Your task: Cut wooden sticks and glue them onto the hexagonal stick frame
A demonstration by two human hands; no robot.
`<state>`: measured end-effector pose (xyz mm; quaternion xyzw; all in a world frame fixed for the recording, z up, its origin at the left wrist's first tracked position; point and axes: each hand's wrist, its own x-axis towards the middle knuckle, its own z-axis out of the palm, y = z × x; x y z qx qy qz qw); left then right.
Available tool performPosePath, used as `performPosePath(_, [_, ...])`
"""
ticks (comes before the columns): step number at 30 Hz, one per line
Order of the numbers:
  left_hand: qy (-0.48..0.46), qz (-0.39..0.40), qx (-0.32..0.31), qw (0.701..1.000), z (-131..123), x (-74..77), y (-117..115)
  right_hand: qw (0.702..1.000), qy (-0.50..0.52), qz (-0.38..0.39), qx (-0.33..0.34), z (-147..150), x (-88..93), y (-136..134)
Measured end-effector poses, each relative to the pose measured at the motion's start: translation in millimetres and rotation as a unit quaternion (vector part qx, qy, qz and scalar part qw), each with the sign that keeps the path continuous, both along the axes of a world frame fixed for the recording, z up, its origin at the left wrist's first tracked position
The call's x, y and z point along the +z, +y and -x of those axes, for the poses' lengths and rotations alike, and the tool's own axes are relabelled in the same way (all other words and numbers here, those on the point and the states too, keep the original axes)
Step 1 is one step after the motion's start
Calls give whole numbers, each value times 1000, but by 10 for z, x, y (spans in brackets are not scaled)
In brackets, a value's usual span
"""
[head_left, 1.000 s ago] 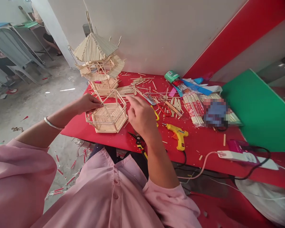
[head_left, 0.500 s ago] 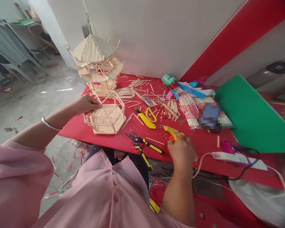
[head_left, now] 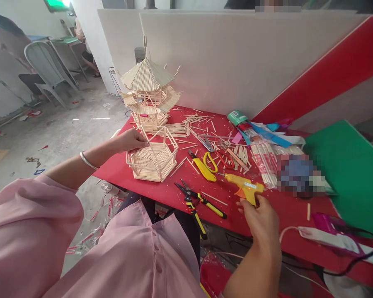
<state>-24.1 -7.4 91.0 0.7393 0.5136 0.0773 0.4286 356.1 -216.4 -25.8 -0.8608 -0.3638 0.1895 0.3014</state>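
My left hand (head_left: 129, 140) rests on the left rim of a hexagonal stick-built base (head_left: 153, 156) on the red table (head_left: 118, 167), fingers closed on its edge. My right hand (head_left: 261, 219) is wrapped round the handle of a yellow glue gun (head_left: 243, 185) at the table's front, its nozzle pointing left. A tall stick pagoda (head_left: 148, 93) stands behind the base at the table's back left.
Black-and-yellow pliers (head_left: 196, 203), a yellow cutter (head_left: 202, 167), scissors (head_left: 219, 159), loose sticks and stick packets (head_left: 262, 159) lie mid-table. A green board (head_left: 351, 169) and power strip (head_left: 329, 240) are at the right. White partition behind; chair (head_left: 45, 68) and people at the far left.
My right hand left the hexagonal base, moved right to the glue gun and closed on its handle. The left hand stayed on the base. The camera tilted up.
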Motion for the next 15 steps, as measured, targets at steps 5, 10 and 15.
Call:
performPosePath(5, [1,3,-26,1000,15,17,15,992,77,-94,46,650,596,118])
performPosePath(10, [-1,7,-39,999,41,-7,50,971,-47,-173,157,1296,894,619])
performPosePath(15, [-32,9,-67,997,64,-42,90,945,-219,-179,162,1666,829,1073])
